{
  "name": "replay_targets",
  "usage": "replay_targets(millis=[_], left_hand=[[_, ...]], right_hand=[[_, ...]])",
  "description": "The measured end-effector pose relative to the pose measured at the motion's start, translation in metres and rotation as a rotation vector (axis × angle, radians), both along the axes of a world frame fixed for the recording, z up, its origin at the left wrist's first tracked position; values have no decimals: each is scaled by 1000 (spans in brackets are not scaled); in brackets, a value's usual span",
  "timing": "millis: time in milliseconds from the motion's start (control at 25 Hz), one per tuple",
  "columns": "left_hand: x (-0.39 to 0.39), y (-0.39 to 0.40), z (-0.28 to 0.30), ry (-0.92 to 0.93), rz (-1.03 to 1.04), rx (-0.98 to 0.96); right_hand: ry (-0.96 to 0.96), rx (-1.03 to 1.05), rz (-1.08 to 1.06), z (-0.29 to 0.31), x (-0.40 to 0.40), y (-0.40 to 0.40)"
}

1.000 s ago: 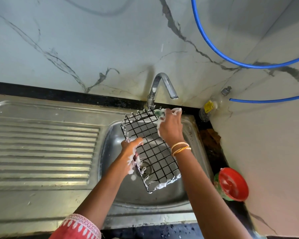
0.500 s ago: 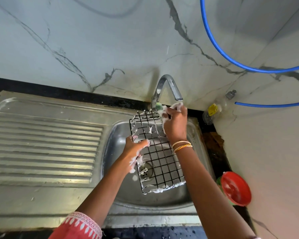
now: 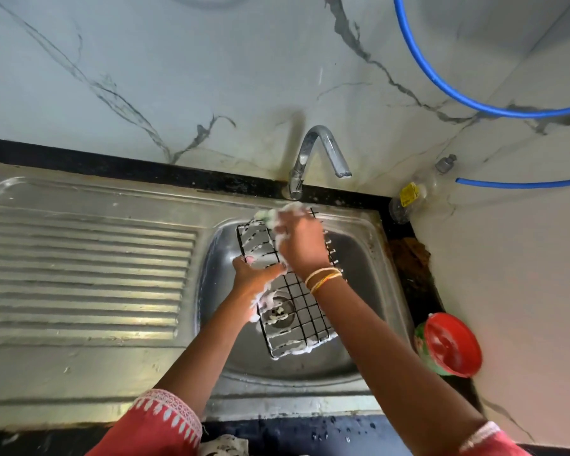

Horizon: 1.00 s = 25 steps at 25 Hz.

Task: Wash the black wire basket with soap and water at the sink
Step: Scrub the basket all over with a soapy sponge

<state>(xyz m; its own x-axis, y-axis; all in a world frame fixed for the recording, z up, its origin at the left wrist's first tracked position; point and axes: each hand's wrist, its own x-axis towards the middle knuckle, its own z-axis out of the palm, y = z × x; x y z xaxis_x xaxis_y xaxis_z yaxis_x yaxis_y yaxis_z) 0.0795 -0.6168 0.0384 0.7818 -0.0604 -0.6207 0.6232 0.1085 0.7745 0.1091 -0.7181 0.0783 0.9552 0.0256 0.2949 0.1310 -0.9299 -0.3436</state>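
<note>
Black wire basket (image 3: 297, 311) lowered, right hand (image 3: 301, 245) shifted left

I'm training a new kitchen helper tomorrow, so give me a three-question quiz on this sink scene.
1. True or false: water runs from the tap.
2. Which hand steadies the black wire basket by its side? A) left hand B) right hand
3. Fill in: the right hand rubs a soapy ___ on the basket's far end.

Key: 1 false. 2 A. 3 sponge.
</note>
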Motion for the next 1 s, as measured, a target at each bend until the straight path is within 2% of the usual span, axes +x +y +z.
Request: replay_targets(millis=[80,120,240,280,320,440,480,560,640,680,800,880,920,1000], left_hand=[[8,8,-7,-24,64,52],[10,11,-10,-44,67,83],[10,11,-18,-57,-11,69],[9,9,-21,-42,-13,63],[8,7,-22,-8,-3,52],[16,17,-25,53,88,-26],[18,22,-28,61,73,-25],[17,25,-28,48,20,-13],[17,21,-33,24,-9,3],[18,17,-34,21,5,11],[22,17,-33,91,105,-3],[24,24,-39,123,146,-13],[23,27,-39,110,160,9],[21,30,-37,37,149,74]], right_hand=[[71,-4,218,-10,-16,1],[85,5,189,-13,-11,-9],[65,198,-287,-18,21,-33],[53,234,-334,-18,23,-25],[30,209,-264,-20,18,-9],[42,80,154,-26,-23,5],[91,71,185,-24,-27,-8],[138,57,-51,-24,-14,-37],[64,92,-321,-28,-2,-46],[20,135,-360,-30,-3,-34],[-106,108,-108,-42,-40,6],[-80,20,68,-51,-73,-1],[-72,-34,83,-55,-79,-13],[-90,-60,-97,-57,-66,-37]])
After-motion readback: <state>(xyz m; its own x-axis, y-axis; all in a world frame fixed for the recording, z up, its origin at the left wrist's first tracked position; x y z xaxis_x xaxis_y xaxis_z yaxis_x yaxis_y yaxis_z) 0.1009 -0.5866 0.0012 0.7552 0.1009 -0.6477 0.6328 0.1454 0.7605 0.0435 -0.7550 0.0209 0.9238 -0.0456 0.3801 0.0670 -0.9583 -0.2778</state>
